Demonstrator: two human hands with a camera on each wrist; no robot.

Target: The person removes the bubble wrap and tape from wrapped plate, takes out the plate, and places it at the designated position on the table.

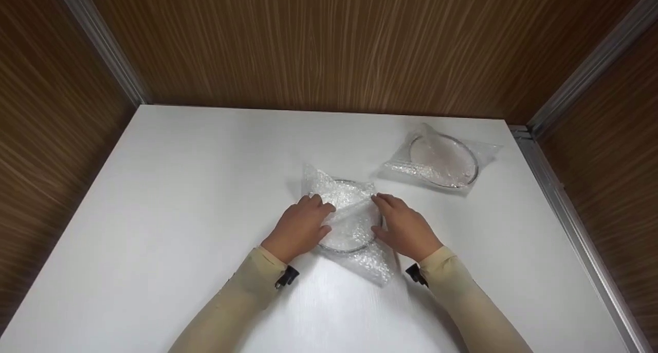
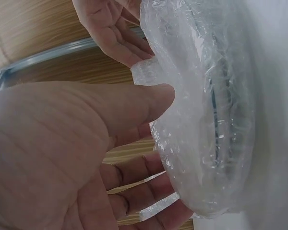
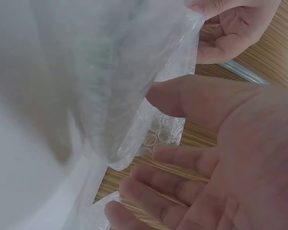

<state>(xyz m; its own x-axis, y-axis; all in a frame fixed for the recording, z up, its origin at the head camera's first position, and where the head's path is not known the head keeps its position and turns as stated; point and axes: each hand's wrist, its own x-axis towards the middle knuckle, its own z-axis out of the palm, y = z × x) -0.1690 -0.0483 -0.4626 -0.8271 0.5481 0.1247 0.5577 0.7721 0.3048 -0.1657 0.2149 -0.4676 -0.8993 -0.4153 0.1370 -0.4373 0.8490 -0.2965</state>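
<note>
A round, flat item with a thin dark rim lies within clear bubble wrap (image 1: 349, 240) on the white table, partly hidden by the wrap's folds. On its left side my left hand (image 1: 299, 224) grips the wrap, thumb on the near face and fingers at the edge, as the left wrist view (image 2: 197, 105) shows for the bubble wrap. Opposite, my right hand (image 1: 406, 227) touches the wrap's right side with thumb and index fingertip. Its other fingers are extended and spread in the right wrist view. A loose flap of wrap crosses the item's top between both hands.
A second round item in bubble wrap (image 1: 442, 160) lies at the back right of the white table (image 1: 180, 188). Wood-grained panels (image 1: 318, 44) stand behind and on both sides. A metal rail (image 1: 570, 229) runs along the right edge.
</note>
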